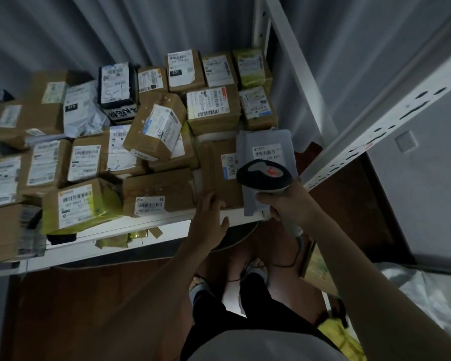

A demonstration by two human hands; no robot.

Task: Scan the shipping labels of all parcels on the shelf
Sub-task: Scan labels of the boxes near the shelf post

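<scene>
Several cardboard parcels with white shipping labels cover the white shelf (151, 225). My right hand (284, 201) grips a black and grey barcode scanner (264, 177), its head hovering over a grey poly-bag parcel (266, 149) at the shelf's front right. That bag's label (267, 152) faces up just beyond the scanner. My left hand (208, 217) rests with straight fingers on the front edge of a flat brown box (216, 168) next to the grey bag. A tilted box (156, 126) lies on top of others in the middle.
A white perforated upright (391, 121) slants past the shelf's right corner. Grey curtain hangs behind. Below the shelf are the brown floor, a lower shelf with yellow packets (130, 237), and my feet. The scanner's cable (297, 246) trails down.
</scene>
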